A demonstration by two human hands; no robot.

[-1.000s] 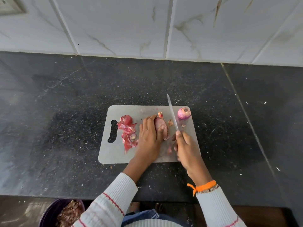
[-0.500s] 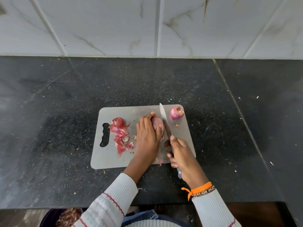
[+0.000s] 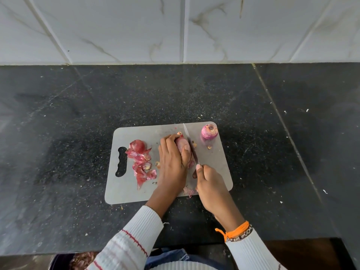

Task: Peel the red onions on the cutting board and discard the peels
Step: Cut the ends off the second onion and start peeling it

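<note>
From the head view, the job looked roughly half done. One peeled onion (image 3: 209,132) stood at the far right corner of the cutting board (image 3: 214,162), its purple flesh bare. A heap of red peels (image 3: 140,160) lay on the board's left part, beside the handle slot, not yet discarded. The left hand (image 3: 172,162) was curled over a second onion (image 3: 182,146) near the board's middle, its fingers (image 3: 168,140) wrapped round the top and the thumb pressed on the right side; dry skin appeared to cover it. The right hand (image 3: 209,182) was clenched round the handle of a knife (image 3: 190,143), forefinger along the spine, the blade lying just against the onion's right flank. I judged an end was being trimmed, with the peeling of this onion and the clearing of all scraps left to do.

A loose peel (image 3: 189,190) lay at the board's near edge between the wrists. Small flecks dotted the dark counter (image 3: 78,114). At the bottom left a dark bin (image 3: 64,262) with brownish scraps showed, below the counter's edge. The knife edge sat very close to the left thumb.
</note>
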